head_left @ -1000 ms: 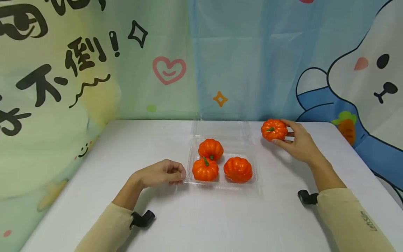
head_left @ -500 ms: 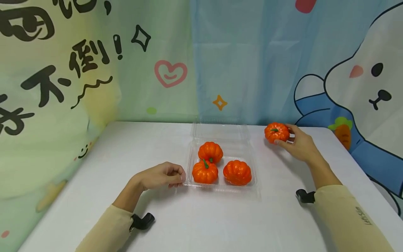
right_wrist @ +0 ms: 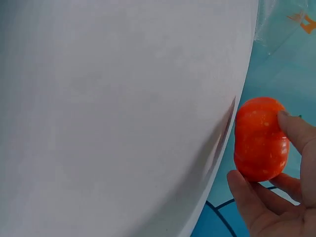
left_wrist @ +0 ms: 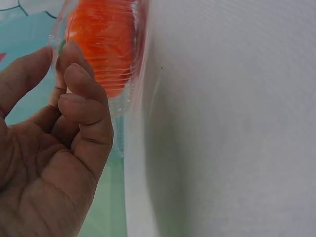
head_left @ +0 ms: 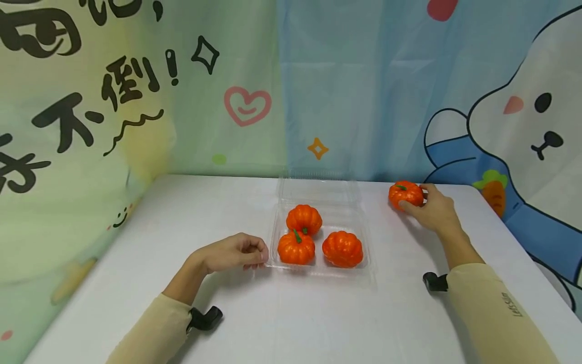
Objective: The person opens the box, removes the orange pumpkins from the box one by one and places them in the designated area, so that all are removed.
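Observation:
My right hand (head_left: 434, 210) grips a small orange toy pumpkin (head_left: 405, 195) with a green stem, close over the back right of the table. In the right wrist view, thumb and fingers lie on opposite sides of this pumpkin (right_wrist: 261, 139). My left hand (head_left: 234, 252) pinches the front left corner of a clear plastic clamshell box (head_left: 320, 240). The left wrist view has thumb and forefinger at the box's rim. Inside the box sit three more pumpkins: one at the back left (head_left: 304, 220), one at the front left (head_left: 296, 247) and one at the front right (head_left: 343, 249).
The box's clear lid (head_left: 318, 191) lies folded back toward the table's far edge. Behind the white table (head_left: 318, 323) hangs a printed cloth backdrop (head_left: 327, 91). Black wrist mounts (head_left: 205, 318) stick out from both sleeves.
My right hand has carried its pumpkin a little to the right and lower toward the table. The left hand and the box have stayed in place. The head view has tilted slightly.

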{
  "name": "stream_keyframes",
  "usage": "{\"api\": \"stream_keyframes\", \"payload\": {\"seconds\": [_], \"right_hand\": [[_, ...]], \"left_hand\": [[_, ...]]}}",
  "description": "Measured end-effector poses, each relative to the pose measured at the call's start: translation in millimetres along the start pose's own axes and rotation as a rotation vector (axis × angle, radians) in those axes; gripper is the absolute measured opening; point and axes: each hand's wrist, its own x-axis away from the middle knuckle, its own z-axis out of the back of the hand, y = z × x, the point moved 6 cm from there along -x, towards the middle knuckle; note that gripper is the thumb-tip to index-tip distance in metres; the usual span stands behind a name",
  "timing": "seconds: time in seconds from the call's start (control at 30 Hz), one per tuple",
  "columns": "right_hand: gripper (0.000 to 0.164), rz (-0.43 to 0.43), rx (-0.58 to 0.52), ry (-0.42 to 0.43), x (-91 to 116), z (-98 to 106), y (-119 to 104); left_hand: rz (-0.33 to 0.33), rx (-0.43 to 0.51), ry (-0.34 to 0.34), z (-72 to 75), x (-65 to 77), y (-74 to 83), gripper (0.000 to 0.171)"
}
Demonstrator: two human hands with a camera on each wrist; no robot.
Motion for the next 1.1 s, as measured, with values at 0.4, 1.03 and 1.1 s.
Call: {"api": "stream_keyframes", "payload": {"seconds": [0.4,1.03,1.1], "right_hand": [[0.092,-0.045,0.054,-0.031,-7,-2,12],[0.087,0.037,0.114,-0.067,8,6,-4],[0.080,0.083,0.100,-0.011,14,8,-13]], "left_hand": [[0.014,-0.010,0.018,0.2,1.0,-2.5,0.012],[0.019,-0.020,0.015,-1.1,1.0,-0.5,0.013],[0.024,-0.020,0.016,-0.8,0.8,0.0,0.012]]}}
